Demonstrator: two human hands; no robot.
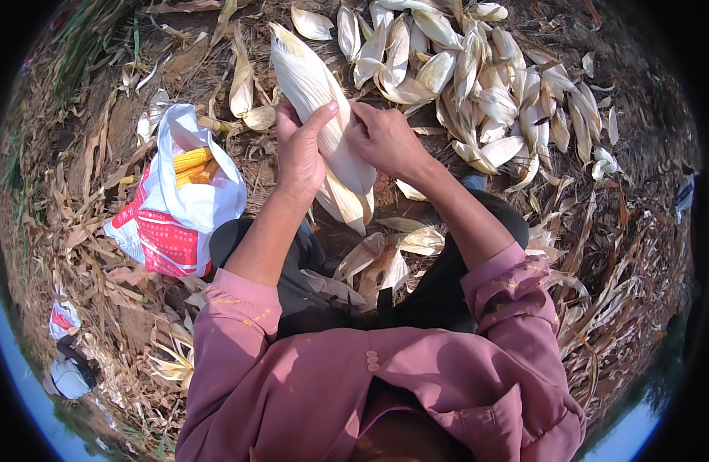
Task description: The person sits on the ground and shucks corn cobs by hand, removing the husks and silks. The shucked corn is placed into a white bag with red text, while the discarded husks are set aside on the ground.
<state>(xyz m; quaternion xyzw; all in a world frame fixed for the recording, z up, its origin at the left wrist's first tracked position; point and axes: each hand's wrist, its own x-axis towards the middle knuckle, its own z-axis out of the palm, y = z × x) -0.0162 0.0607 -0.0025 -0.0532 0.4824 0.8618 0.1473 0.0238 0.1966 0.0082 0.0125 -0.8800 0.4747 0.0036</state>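
Observation:
An ear of corn in its pale, dry husk (pixel 315 86) is held slantwise in front of me, its pointed end away from me. My left hand (pixel 304 141) grips it from the left, thumb lying across the husk. On the other side, my right hand (pixel 383 136) has its fingers bent against the husk's edge, thumb and forefinger pinched there. Loose husk leaves (pixel 345 202) hang from the ear's near end. Whether my right fingers hold a leaf or only press on it is hard to see. No kernels show on this ear.
To my left stands a white and red woven sack (pixel 221 196) with bare yellow corn cobs (pixel 192 164) inside. A heap of unhusked ears and husks (pixel 481 86) spreads at the upper right. Stripped husks (pixel 389 254) lie between my legs. Another person (pixel 71 375) is far off at the left.

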